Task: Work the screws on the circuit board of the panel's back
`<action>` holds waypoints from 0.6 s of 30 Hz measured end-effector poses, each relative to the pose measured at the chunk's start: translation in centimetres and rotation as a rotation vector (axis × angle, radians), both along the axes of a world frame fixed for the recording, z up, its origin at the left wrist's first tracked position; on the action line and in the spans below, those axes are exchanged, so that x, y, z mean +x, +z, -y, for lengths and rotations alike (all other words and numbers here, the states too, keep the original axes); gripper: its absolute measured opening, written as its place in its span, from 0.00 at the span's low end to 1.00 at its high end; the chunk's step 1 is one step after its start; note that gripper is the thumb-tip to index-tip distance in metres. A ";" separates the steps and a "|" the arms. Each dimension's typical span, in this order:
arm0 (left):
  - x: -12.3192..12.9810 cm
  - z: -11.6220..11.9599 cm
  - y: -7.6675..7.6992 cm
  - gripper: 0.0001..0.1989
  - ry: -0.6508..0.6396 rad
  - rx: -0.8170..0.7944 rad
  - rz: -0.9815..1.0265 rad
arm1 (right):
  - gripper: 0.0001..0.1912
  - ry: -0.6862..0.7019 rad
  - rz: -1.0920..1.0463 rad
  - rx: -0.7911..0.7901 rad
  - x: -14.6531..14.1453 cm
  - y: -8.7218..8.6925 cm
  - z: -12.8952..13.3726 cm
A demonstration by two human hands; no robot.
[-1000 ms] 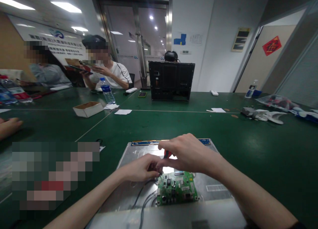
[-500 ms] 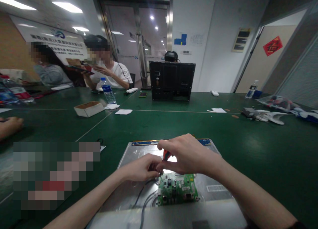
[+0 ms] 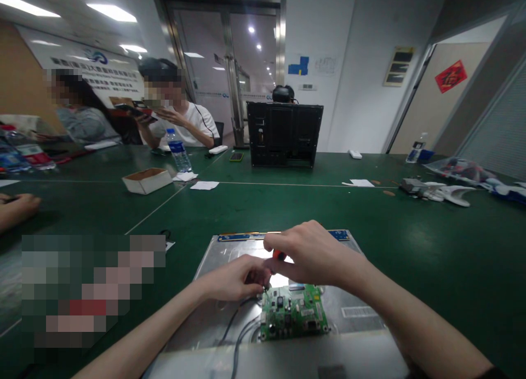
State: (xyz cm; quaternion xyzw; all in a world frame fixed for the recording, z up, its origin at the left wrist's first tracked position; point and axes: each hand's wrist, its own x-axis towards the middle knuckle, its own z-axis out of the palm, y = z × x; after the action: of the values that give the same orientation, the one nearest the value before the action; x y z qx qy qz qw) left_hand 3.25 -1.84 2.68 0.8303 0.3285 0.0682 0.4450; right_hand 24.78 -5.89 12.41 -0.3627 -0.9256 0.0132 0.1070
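A green circuit board (image 3: 292, 312) lies on the silver back of a flat display panel (image 3: 356, 298), with dark cables at its left. My right hand (image 3: 316, 254) is wrapped around the orange-and-black handle of a screwdriver (image 3: 279, 255) above the board's far left corner. The screwdriver's tip is hidden behind my fingers. My left hand (image 3: 240, 277) rests at that same corner, fingertips pinched together beside the tool; what they grip, if anything, cannot be made out. A narrow blue board strip (image 3: 242, 236) runs along the panel's far edge.
Across the green table (image 3: 411, 247) stands a black monitor casing (image 3: 283, 135) with a person behind it. An open cardboard box (image 3: 148, 181) and a water bottle (image 3: 179, 151) are at left. Another person's hand (image 3: 18, 210) is at the left edge. Plastic bags (image 3: 460, 173) lie right.
My right hand has turned slightly around the screwdriver handle, its fingers shifting a little right, and the handle's visible part looks different. My left hand stays nearly in place.
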 end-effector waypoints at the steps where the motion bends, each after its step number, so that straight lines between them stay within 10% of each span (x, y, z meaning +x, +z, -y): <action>1: 0.0 0.0 0.1 0.05 0.010 0.003 -0.004 | 0.04 0.006 -0.003 0.011 0.0 0.0 0.0; 18: 0.1 0.3 0.2 0.04 0.022 0.025 0.016 | 0.11 0.046 -0.047 0.053 0.1 0.1 0.2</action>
State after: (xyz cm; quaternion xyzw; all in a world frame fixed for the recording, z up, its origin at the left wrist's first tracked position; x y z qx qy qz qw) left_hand 3.37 -2.17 2.89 0.8315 0.3333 0.0838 0.4364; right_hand 24.83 -6.11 12.46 -0.3379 -0.9310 -0.0002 0.1382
